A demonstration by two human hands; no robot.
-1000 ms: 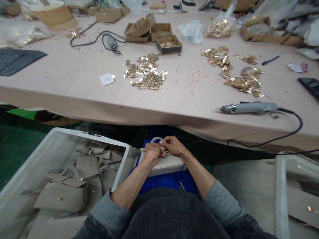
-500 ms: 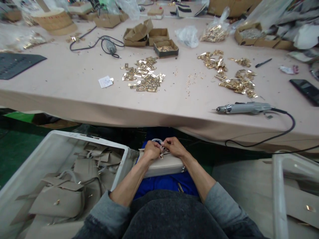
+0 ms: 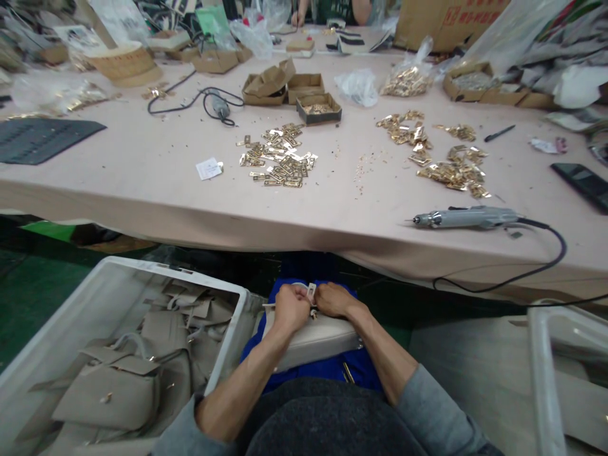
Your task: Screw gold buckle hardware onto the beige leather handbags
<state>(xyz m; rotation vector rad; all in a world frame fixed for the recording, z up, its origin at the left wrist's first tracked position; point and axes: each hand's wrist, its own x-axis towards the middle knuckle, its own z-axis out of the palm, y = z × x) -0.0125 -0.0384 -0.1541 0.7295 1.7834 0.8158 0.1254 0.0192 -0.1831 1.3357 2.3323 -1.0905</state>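
Note:
A beige handbag [image 3: 316, 342] lies across my lap, with a small gold clasp [image 3: 313, 313] on its near side. My left hand [image 3: 292, 308] is closed at the bag's top, fingers curled by the pale handle. Opposite it, my right hand [image 3: 336, 299] is closed too, its knuckles bent over the bag's upper edge. Between the fingertips a small slotted metal plate [image 3: 311, 291] stands upright. Fingers hide where the plate meets the bag and which hand bears it.
On the table [image 3: 166, 183] lie gold plates [image 3: 285, 164], more gold fittings [image 3: 451, 171], an electric screwdriver [image 3: 468, 218] and a phone [image 3: 582, 183]. A bin [image 3: 107, 278] of handbags stands left, another bin [image 3: 539, 354] right. A person's hand [image 3: 298, 19] shows across the table.
The view has tilted up slightly, so everything sits lower. My hands have turned inward over the bag's top, and the slotted metal plate now shows upright between them.

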